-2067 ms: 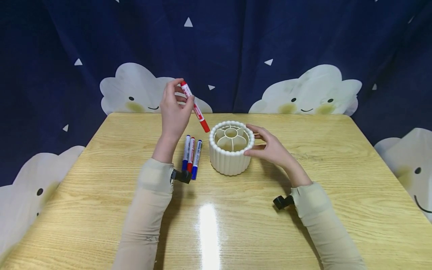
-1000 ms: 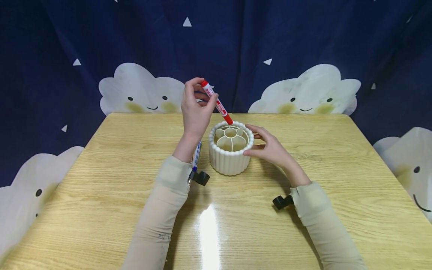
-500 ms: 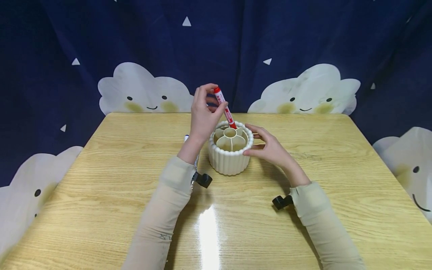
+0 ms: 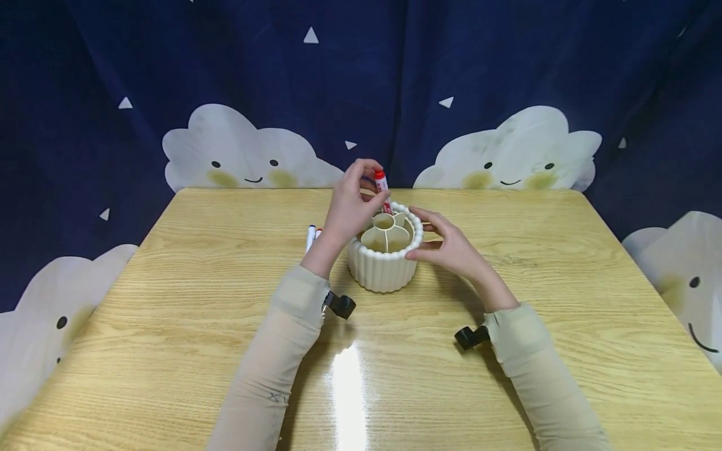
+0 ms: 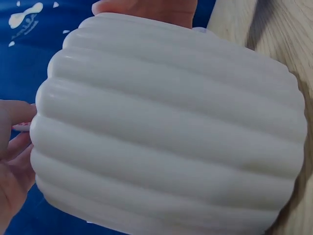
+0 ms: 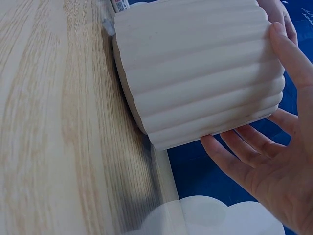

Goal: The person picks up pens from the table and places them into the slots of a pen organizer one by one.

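Note:
My left hand point(image 4: 354, 200) pinches a red-capped whiteboard marker point(image 4: 382, 183) near its upper end. The marker stands almost upright, its lower end down inside the back of a cream, ribbed pen holder point(image 4: 383, 273) with a beaded rim. Petal-shaped dividers surround a round middle slot in the holder. My right hand point(image 4: 445, 245) grips the holder's right side, thumb at the front of the rim and fingers behind, as the right wrist view shows from beside the ribbed wall point(image 6: 205, 73). In the left wrist view the holder point(image 5: 166, 122) hides most of the left hand point(image 5: 14, 152).
Left of the holder, markers lie on the wooden table point(image 4: 225, 263), one with a blue end point(image 4: 311, 233) and one with a red end point(image 4: 318, 232); my left forearm covers the rest of them. A dark blue curtain point(image 4: 361, 75) with smiling clouds hangs behind the table.
My left hand has carried the red marker rightward from beside the holder, tipped it more upright and lowered it into the back of the holder. The right hand and holder have stayed put.

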A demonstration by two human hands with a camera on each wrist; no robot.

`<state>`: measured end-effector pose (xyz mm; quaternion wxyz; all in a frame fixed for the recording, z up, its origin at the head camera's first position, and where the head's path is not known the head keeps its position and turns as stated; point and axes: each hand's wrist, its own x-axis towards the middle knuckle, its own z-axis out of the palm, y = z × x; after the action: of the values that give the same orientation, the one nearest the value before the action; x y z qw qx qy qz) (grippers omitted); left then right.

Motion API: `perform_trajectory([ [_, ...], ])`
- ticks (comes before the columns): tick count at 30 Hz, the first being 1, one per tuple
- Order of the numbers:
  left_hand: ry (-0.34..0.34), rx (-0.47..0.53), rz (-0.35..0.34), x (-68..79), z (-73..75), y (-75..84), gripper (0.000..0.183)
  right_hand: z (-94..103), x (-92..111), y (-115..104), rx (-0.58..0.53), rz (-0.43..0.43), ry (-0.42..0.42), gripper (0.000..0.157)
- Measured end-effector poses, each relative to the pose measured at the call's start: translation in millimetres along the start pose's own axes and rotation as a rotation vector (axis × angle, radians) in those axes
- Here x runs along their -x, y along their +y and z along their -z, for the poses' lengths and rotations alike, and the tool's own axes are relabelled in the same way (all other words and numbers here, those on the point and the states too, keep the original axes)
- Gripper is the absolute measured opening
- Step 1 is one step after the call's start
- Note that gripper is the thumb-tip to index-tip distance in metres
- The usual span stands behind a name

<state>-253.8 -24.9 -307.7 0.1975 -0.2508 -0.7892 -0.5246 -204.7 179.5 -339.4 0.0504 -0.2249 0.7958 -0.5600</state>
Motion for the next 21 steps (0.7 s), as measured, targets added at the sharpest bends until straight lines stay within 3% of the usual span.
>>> perform_trajectory([
  [9,-0.137,-0.06,0.064,3.2,-0.6,-3.8,0.03,0.6,0.1,2.0,0.007,-0.002,0.002,0.079],
  [21,-0.203,-0.127,0.146,4.6,-3.0,-5.8,0.024,0.8,0.1,1.8,-0.005,0.009,-0.008,0.079],
])
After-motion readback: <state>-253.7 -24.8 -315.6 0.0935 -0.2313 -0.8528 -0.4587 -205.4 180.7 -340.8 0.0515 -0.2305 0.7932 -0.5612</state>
